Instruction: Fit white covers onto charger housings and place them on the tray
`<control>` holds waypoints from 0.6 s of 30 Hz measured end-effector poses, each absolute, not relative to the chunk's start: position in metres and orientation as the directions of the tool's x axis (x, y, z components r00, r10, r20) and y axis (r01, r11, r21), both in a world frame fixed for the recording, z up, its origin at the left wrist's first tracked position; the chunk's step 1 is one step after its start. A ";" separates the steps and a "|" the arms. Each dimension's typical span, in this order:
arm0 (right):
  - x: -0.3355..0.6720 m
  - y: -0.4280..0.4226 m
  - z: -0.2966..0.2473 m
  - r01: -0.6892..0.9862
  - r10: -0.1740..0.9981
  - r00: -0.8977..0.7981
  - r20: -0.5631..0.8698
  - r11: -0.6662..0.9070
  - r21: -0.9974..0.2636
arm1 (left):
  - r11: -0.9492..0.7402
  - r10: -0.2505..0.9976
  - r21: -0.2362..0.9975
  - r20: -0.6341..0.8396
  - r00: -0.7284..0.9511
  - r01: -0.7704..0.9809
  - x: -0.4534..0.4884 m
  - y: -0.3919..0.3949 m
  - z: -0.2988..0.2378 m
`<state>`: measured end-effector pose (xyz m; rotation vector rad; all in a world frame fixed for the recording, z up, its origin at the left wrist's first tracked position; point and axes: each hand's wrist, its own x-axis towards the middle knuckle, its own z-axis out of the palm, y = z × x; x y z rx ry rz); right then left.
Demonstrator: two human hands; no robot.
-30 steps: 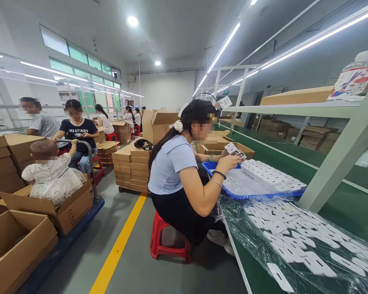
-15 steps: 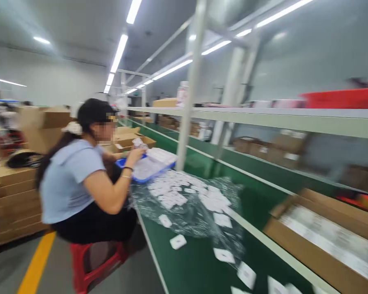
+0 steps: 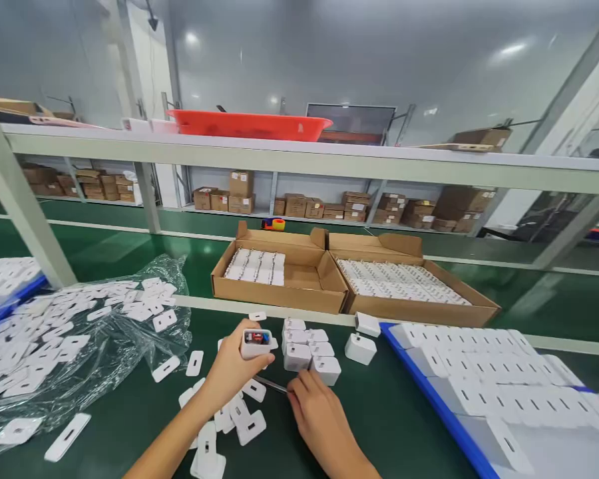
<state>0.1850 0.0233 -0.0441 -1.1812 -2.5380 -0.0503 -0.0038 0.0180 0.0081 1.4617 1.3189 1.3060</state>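
My left hand (image 3: pixel 232 376) is closed around a small white plastic housing (image 3: pixel 256 339), its open side up and red and dark electronic parts showing inside. My right hand (image 3: pixel 315 407) rests low over the green work surface, fingers closed on a thin metal rod-like tool (image 3: pixel 271 384); its exact kind is not clear. Just beyond the right hand stands a cluster of white housings (image 3: pixel 297 357). Loose white slotted cover plates (image 3: pixel 251 426) lie under and beside my left forearm.
A clear plastic sheet (image 3: pixel 124 359) piled with cover plates spreads at left. Two cardboard boxes (image 3: pixel 279 294) with white units stand behind. On the right is a blue-rimmed tray (image 3: pixel 429 399) of white housings. A shelf with a red tray (image 3: pixel 249 125) crosses above.
The view has swung right, from a seated co-worker at a blue tray to the bench in front of me. Both my hands, the held housing and the thin tool now show.
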 end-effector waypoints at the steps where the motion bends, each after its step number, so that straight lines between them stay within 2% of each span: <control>1: 0.179 0.019 -0.044 0.738 0.730 -0.610 0.310 0.665 -0.115 | -0.187 0.980 0.962 0.198 -0.033 0.200 -0.003 0.016 0.006; 5: 0.156 0.013 -0.053 0.700 0.714 -0.647 0.268 0.695 -0.164 | -0.276 0.961 0.943 0.270 0.060 0.184 -0.002 0.007 -0.001; 10: 0.157 0.023 -0.057 0.729 0.782 -0.582 0.222 0.623 -0.283 | -0.431 0.899 0.895 0.414 0.145 0.119 0.000 -0.002 -0.006; 18: 0.157 0.021 -0.049 0.692 0.840 -0.511 0.183 0.529 -0.491 | -0.438 0.880 0.894 0.404 0.249 0.096 0.010 -0.016 -0.006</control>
